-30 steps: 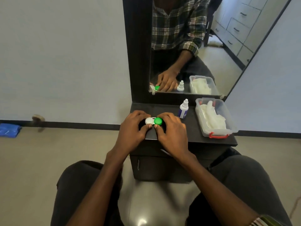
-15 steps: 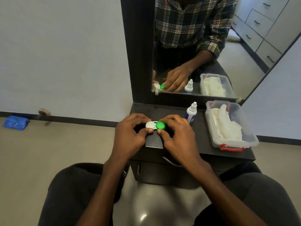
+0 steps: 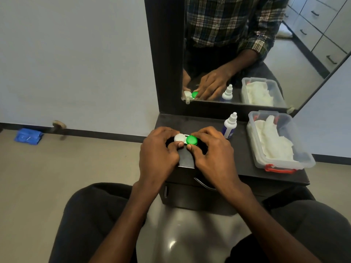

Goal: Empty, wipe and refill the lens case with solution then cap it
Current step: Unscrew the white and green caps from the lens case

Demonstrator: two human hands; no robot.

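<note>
Soft, even daylight, sharp focus, wide-angle bending at edges, glare on the floor [image 3: 171,243].

glossy plastic lens case [image 3: 185,139], matt tabletop [image 3: 241,149]

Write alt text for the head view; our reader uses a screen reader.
Both hands, left hand and right hand, grip a lens case with white and green caps on a dark table before a mirror. A bottle and a tissue box stand to the right.

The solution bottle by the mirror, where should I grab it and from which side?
Grip the solution bottle around its wide lower body, not the narrow white nozzle. It stands upright; probably come from the front-left with the right hand, since the plastic box sits to its right.
</note>
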